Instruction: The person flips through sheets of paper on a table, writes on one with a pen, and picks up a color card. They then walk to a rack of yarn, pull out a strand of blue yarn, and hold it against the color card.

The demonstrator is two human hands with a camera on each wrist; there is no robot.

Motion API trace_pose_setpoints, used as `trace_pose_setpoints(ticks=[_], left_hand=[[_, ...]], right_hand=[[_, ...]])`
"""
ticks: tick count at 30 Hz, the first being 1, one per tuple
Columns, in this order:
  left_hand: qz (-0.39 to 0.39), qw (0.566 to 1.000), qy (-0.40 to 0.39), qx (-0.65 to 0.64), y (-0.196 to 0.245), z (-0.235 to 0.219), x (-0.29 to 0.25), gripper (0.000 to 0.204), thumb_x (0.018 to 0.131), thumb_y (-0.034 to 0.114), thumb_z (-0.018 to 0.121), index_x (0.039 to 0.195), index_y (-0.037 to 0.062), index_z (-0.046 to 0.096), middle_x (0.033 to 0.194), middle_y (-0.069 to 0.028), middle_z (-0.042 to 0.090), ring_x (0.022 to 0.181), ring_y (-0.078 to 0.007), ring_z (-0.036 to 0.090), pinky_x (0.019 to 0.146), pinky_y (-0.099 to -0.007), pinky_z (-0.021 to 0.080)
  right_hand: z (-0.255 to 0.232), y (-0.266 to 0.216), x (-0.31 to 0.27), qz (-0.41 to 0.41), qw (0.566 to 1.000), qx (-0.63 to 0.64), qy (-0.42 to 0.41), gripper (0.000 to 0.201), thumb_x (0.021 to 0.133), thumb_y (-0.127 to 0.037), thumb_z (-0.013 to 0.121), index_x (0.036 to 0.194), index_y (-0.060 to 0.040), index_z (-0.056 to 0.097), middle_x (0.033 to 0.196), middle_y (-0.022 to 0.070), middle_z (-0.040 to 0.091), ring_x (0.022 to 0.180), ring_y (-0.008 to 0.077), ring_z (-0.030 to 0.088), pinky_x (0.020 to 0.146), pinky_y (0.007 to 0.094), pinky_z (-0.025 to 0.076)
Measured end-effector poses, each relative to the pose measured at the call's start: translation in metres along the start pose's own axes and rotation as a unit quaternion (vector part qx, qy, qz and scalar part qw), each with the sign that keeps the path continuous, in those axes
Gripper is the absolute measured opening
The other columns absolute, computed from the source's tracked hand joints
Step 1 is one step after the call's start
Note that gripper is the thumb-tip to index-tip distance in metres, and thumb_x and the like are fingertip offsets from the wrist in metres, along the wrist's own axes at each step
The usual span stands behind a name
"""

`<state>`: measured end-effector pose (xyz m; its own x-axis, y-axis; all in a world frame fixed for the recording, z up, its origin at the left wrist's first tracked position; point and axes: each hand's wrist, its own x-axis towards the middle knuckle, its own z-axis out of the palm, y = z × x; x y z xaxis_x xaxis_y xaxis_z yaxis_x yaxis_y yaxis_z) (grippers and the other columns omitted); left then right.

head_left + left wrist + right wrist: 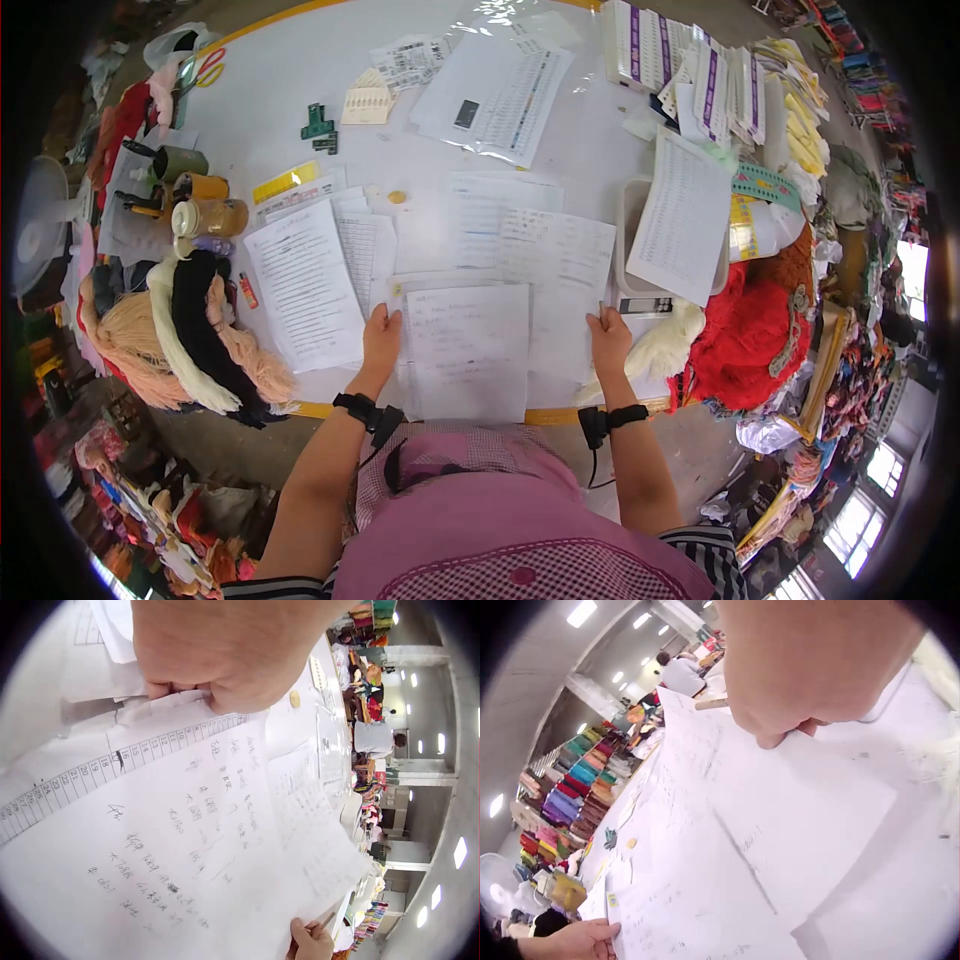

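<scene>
My left hand (382, 340) grips the left edge of a handwritten sheet (468, 350) at the front of the table. In the left wrist view its fingers curl over a creased paper edge, beside a printed strip of numbers (112, 761). My right hand (609, 342) pinches the right edge of another written sheet (560, 320), which lies partly under the first. From the right hand a thin brown stick (711, 704) juts out over this paper. More written pages (305, 285) lie just left of my left hand.
Yarn hanks (205, 330) and jars (210, 217) line the left side, near a lighter (248, 290). On the right are a plastic bin (632, 235) with a sheet across it and red yarn (745, 325). Green clips (318, 125) and papers under clear plastic (500, 95) lie farther back.
</scene>
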<state>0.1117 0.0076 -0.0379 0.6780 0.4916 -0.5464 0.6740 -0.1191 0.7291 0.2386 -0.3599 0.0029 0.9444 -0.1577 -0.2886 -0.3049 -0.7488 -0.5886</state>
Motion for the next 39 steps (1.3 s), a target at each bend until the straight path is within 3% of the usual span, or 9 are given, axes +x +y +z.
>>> trace_pose_setpoints(ticks=[5,9,12,18,24,26,29,35,39], left_hand=[[0.034,0.999,0.022,-0.018,-0.003,0.001,0.001,0.024,0.094,0.017,0.059,0.082,0.0025,0.044,0.065,-0.0019,0.041,0.061,-0.0096,0.038,0.053,-0.0309,0.034],[-0.034,0.982,-0.014,-0.188,0.042,0.002,-0.017,0.018,0.086,0.014,0.070,0.089,0.0007,0.057,0.076,-0.0025,0.060,0.070,-0.0091,0.056,0.060,-0.0251,0.046],[-0.040,0.984,-0.062,-0.160,0.041,-0.002,-0.019,0.020,0.086,0.006,0.069,0.101,-0.0008,0.058,0.095,-0.0075,0.067,0.086,-0.0148,0.064,0.075,-0.0261,0.052],[-0.069,0.983,-0.117,-0.125,0.037,-0.005,-0.017,0.029,0.083,0.003,0.071,0.110,-0.0008,0.061,0.098,-0.0071,0.068,0.085,-0.0140,0.064,0.076,-0.0263,0.052],[0.010,0.970,-0.158,-0.186,0.036,0.002,-0.020,0.026,0.085,0.004,0.070,0.109,-0.0023,0.062,0.094,-0.0036,0.067,0.082,-0.0085,0.059,0.073,-0.0245,0.049],[0.002,0.966,-0.157,-0.204,0.044,0.002,-0.025,0.027,0.085,0.003,0.068,0.111,-0.0024,0.061,0.097,-0.0041,0.067,0.085,-0.0091,0.060,0.075,-0.0245,0.050],[-0.008,0.961,-0.158,-0.226,0.043,-0.001,-0.028,0.030,0.086,0.001,0.066,0.115,-0.0022,0.059,0.101,-0.0051,0.067,0.089,-0.0102,0.061,0.080,-0.0248,0.050],[-0.017,0.962,-0.133,-0.239,0.036,-0.004,-0.029,0.031,0.087,0.002,0.066,0.118,-0.0005,0.058,0.106,-0.0065,0.068,0.092,-0.0122,0.063,0.081,-0.0276,0.052],[-0.057,0.960,-0.138,-0.238,0.033,-0.005,-0.029,0.026,0.087,0.000,0.065,0.112,-0.0030,0.062,0.101,-0.0061,0.068,0.089,-0.0106,0.062,0.078,-0.0244,0.051]], right_hand=[[0.010,0.004,0.004,-0.029,0.999,0.027,-0.010,0.022,0.079,-0.015,0.074,0.083,-0.0017,0.057,0.063,0.0108,0.053,0.057,0.0232,0.049,0.058,0.0353,0.043],[0.035,-0.005,0.005,-0.049,0.994,0.096,-0.028,0.024,0.079,-0.019,0.074,0.084,-0.0029,0.057,0.063,0.0122,0.053,0.057,0.0266,0.052,0.056,0.0368,0.044],[0.042,-0.026,0.006,-0.049,0.995,0.066,-0.051,0.032,0.077,-0.024,0.076,0.085,-0.0026,0.055,0.069,0.0132,0.056,0.062,0.0287,0.055,0.060,0.0383,0.045],[0.045,-0.038,0.007,0.007,0.992,0.001,-0.124,0.035,0.073,-0.028,0.077,0.087,-0.0032,0.056,0.075,0.0146,0.060,0.069,0.0333,0.057,0.064,0.0400,0.046],[0.035,-0.031,0.000,-0.046,0.997,0.022,-0.058,0.019,0.076,-0.014,0.070,0.090,-0.0040,0.061,0.084,0.0158,0.064,0.081,0.0370,0.061,0.066,0.0411,0.049],[0.021,-0.030,-0.006,-0.167,0.984,0.038,-0.042,0.014,0.077,-0.002,0.066,0.090,-0.0045,0.062,0.086,0.0141,0.065,0.080,0.0348,0.063,0.068,0.0394,0.051],[0.010,-0.022,-0.012,-0.223,0.974,0.017,-0.035,0.023,0.079,0.003,0.065,0.100,-0.0059,0.060,0.092,0.0129,0.067,0.085,0.0320,0.065,0.072,0.0364,0.053],[0.009,-0.007,-0.015,-0.104,0.992,0.064,-0.027,0.042,0.082,-0.003,0.069,0.120,-0.0072,0.051,0.101,0.0165,0.067,0.096,0.0323,0.066,0.077,0.0348,0.054],[0.004,0.014,-0.004,-0.080,0.994,-0.064,-0.035,0.030,0.083,-0.009,0.069,0.110,-0.0026,0.059,0.093,0.0184,0.065,0.085,0.0314,0.066,0.071,0.0381,0.051]])
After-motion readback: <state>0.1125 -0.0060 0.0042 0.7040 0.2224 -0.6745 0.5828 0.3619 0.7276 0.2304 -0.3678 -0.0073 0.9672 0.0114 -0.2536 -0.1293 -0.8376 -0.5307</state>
